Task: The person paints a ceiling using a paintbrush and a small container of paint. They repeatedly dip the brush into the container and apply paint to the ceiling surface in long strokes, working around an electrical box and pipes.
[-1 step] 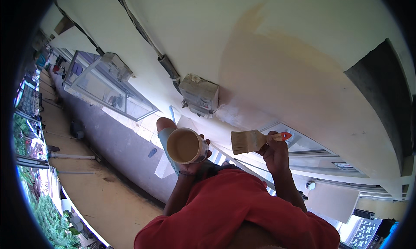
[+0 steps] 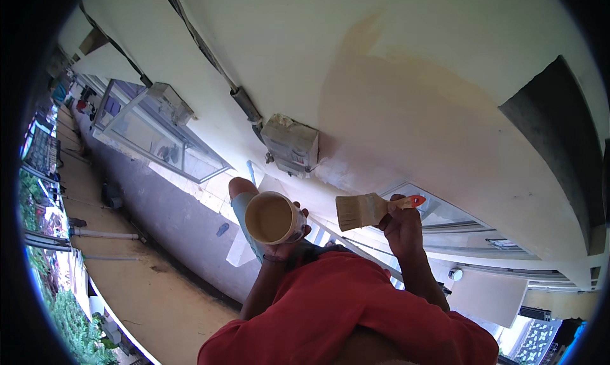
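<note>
Your left hand grips the paint cup; right hand grips the brush. Dip shallowly, wiping excess on the rim.

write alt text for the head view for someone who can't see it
A person's right hand holds a flat paintbrush beside a cup of tan paint in the left hand. Both are raised before a cream wall with a fresh tan patch; a grey box is mounted nearby.
</note>
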`<act>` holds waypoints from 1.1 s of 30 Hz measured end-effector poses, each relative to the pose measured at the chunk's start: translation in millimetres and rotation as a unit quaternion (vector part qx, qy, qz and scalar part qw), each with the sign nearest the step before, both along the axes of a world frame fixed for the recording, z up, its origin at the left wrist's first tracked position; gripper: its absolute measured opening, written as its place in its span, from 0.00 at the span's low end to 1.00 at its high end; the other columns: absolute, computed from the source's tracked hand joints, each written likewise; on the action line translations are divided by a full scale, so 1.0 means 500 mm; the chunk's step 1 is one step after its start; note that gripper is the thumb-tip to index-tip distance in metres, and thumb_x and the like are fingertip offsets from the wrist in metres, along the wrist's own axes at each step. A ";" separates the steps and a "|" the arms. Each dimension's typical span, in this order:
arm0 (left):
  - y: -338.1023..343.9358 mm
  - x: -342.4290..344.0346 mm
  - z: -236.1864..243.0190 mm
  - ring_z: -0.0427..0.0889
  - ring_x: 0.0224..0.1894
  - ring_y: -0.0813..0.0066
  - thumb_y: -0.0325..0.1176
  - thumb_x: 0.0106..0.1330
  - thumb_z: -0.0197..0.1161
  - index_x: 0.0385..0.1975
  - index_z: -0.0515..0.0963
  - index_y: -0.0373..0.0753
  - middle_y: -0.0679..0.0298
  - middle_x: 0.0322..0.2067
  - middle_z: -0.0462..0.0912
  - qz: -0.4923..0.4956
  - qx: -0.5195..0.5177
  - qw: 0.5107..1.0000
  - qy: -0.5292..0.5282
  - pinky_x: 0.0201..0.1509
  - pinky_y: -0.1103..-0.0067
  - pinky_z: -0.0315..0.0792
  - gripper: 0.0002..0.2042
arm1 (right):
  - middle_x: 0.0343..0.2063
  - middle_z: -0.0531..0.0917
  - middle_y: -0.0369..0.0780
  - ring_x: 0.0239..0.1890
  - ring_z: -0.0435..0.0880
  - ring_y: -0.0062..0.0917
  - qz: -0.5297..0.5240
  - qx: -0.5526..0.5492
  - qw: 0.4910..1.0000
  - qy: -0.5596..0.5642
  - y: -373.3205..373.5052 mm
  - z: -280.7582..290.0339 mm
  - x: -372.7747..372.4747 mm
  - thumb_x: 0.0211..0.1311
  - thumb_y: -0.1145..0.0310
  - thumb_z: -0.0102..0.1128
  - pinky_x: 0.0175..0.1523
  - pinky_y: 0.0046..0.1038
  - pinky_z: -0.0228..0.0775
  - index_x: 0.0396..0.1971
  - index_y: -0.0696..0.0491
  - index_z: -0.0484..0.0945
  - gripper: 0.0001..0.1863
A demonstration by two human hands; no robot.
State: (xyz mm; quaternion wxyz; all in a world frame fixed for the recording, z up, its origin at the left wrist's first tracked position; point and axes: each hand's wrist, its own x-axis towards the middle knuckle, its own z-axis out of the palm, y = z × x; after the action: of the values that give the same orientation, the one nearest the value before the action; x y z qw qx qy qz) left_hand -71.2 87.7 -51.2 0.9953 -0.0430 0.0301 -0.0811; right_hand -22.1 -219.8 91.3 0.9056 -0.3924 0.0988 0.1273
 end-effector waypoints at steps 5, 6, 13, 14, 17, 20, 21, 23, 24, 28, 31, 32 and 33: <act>-0.031 0.010 0.052 0.70 0.68 0.36 0.68 0.69 0.58 0.72 0.68 0.43 0.46 0.66 0.73 -0.039 -0.038 0.998 -0.020 0.63 0.37 0.73 0.40 | 0.46 0.86 0.44 0.50 0.88 0.35 0.014 0.016 0.999 -0.032 0.009 0.044 0.011 0.77 0.65 0.58 0.55 0.41 0.83 0.51 0.58 0.78 0.13; -0.030 0.015 0.067 0.71 0.68 0.36 0.68 0.69 0.58 0.72 0.68 0.43 0.46 0.66 0.73 -0.047 -0.044 0.998 -0.023 0.63 0.37 0.73 0.40 | 0.45 0.86 0.45 0.50 0.88 0.35 0.008 0.047 0.999 -0.024 0.019 0.063 0.013 0.77 0.65 0.57 0.55 0.41 0.82 0.51 0.59 0.78 0.13; -0.023 0.042 0.115 0.67 0.71 0.37 0.71 0.67 0.58 0.72 0.68 0.43 0.44 0.67 0.71 -0.073 -0.034 0.995 -0.051 0.65 0.39 0.71 0.43 | 0.49 0.87 0.42 0.52 0.88 0.32 0.010 0.137 0.990 -0.021 0.035 0.077 0.012 0.78 0.63 0.57 0.56 0.38 0.84 0.50 0.53 0.81 0.11; -0.024 0.042 0.119 0.66 0.71 0.37 0.71 0.67 0.58 0.72 0.68 0.43 0.43 0.68 0.71 -0.069 -0.039 0.995 -0.053 0.67 0.39 0.69 0.43 | 0.49 0.87 0.42 0.51 0.88 0.32 0.010 0.142 0.990 -0.022 0.034 0.077 0.010 0.78 0.64 0.58 0.56 0.39 0.84 0.50 0.53 0.81 0.11; -0.024 0.044 0.119 0.64 0.74 0.38 0.71 0.67 0.58 0.72 0.68 0.44 0.44 0.69 0.69 -0.072 -0.032 0.995 -0.053 0.71 0.38 0.64 0.43 | 0.47 0.85 0.45 0.50 0.88 0.35 0.013 0.122 0.990 -0.066 0.031 0.073 0.009 0.76 0.67 0.59 0.55 0.43 0.83 0.50 0.56 0.78 0.11; -0.024 0.041 0.103 0.61 0.76 0.39 0.72 0.66 0.58 0.74 0.67 0.49 0.46 0.71 0.68 -0.084 0.023 0.995 -0.046 0.74 0.35 0.57 0.43 | 0.45 0.85 0.43 0.49 0.88 0.34 0.001 0.098 0.993 -0.064 0.028 0.093 0.006 0.74 0.69 0.61 0.55 0.43 0.83 0.50 0.56 0.78 0.10; -0.027 0.039 0.099 0.60 0.77 0.39 0.72 0.66 0.57 0.74 0.66 0.51 0.47 0.71 0.67 -0.087 0.044 0.994 -0.043 0.75 0.33 0.54 0.43 | 0.45 0.85 0.43 0.49 0.88 0.34 0.000 0.112 0.992 -0.064 0.027 0.092 0.004 0.73 0.70 0.61 0.54 0.43 0.83 0.50 0.56 0.78 0.10; -0.029 0.040 0.072 0.58 0.77 0.39 0.72 0.66 0.57 0.75 0.65 0.54 0.50 0.72 0.67 -0.105 0.073 0.991 -0.034 0.75 0.30 0.48 0.42 | 0.45 0.85 0.42 0.48 0.88 0.34 -0.005 0.136 0.989 -0.064 0.030 0.087 0.005 0.73 0.72 0.62 0.54 0.43 0.83 0.50 0.56 0.78 0.10; -0.022 0.038 0.044 0.58 0.78 0.39 0.72 0.66 0.57 0.76 0.65 0.55 0.51 0.73 0.67 -0.111 0.086 0.990 -0.023 0.75 0.28 0.45 0.41 | 0.44 0.84 0.41 0.48 0.88 0.33 -0.009 0.131 0.990 -0.057 0.032 0.092 0.003 0.73 0.73 0.62 0.53 0.43 0.84 0.50 0.56 0.78 0.10; -0.006 0.038 -0.023 0.57 0.78 0.46 0.64 0.68 0.60 0.76 0.66 0.59 0.58 0.73 0.67 -0.153 -0.040 0.986 0.044 0.70 0.30 0.52 0.37 | 0.44 0.83 0.41 0.46 0.89 0.34 -0.028 0.134 0.988 -0.077 0.022 0.095 -0.012 0.74 0.71 0.61 0.52 0.44 0.86 0.47 0.56 0.79 0.08; -0.027 0.044 -0.005 0.59 0.75 0.46 0.57 0.68 0.63 0.75 0.67 0.58 0.58 0.73 0.66 -0.169 -0.089 0.981 0.014 0.67 0.35 0.60 0.35 | 0.41 0.85 0.40 0.46 0.90 0.32 -0.075 0.150 0.982 -0.083 0.006 0.088 -0.025 0.74 0.67 0.63 0.51 0.42 0.86 0.49 0.55 0.79 0.10; -0.036 0.047 0.007 0.59 0.75 0.46 0.55 0.68 0.63 0.75 0.67 0.57 0.58 0.73 0.65 -0.179 -0.088 0.980 0.005 0.66 0.37 0.62 0.34 | 0.41 0.85 0.40 0.46 0.90 0.32 -0.094 0.140 0.983 -0.076 -0.003 0.089 -0.032 0.74 0.67 0.63 0.51 0.42 0.86 0.48 0.55 0.79 0.10; -0.043 0.052 0.024 0.60 0.74 0.46 0.53 0.69 0.64 0.74 0.67 0.57 0.58 0.73 0.65 -0.186 -0.085 0.979 -0.007 0.65 0.38 0.63 0.33 | 0.41 0.85 0.40 0.46 0.90 0.32 -0.110 0.132 0.983 -0.071 -0.011 0.090 -0.038 0.74 0.67 0.63 0.51 0.42 0.86 0.48 0.55 0.79 0.10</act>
State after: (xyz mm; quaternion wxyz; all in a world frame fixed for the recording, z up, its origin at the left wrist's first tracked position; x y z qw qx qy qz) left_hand -45.0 66.1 -39.0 0.9557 -0.1200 0.0237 -0.2678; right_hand -41.0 -225.3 136.2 0.9626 -0.2642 0.0594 0.0104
